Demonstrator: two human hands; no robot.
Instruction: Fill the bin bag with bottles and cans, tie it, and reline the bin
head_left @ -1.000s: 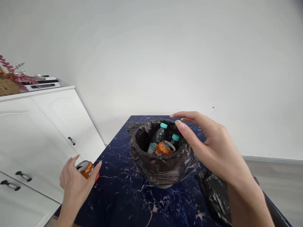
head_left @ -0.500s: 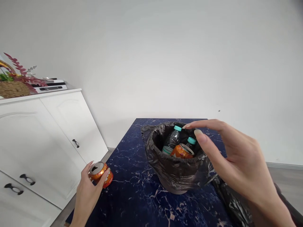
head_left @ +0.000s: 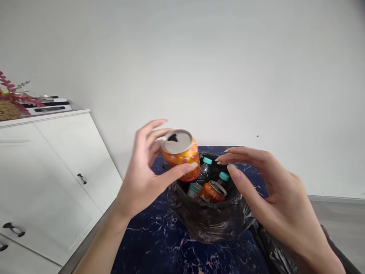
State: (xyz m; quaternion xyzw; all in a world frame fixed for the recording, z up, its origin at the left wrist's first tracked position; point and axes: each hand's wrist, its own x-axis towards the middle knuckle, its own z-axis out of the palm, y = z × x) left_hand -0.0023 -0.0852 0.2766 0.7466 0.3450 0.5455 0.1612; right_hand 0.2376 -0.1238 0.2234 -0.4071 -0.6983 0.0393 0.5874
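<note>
My left hand holds an opened orange drink can in the air, just above the left rim of a small bin lined with a black bag. Thumb and fingers wrap round the can. Inside the bin lie another orange can and plastic bottles with teal caps. My right hand hovers at the bin's right rim with fingers spread, holding nothing. The bin stands on a dark blue marbled table.
A white cabinet with dark handles stands to the left, close to the table's edge. On top are a wicker basket with pink flowers and a flat white device. A loose black bag lies right of the bin. A white wall is behind.
My left hand has lifted the orange can from the table's left edge up and right to just over the bin. My right hand stayed near the bin's right rim.
</note>
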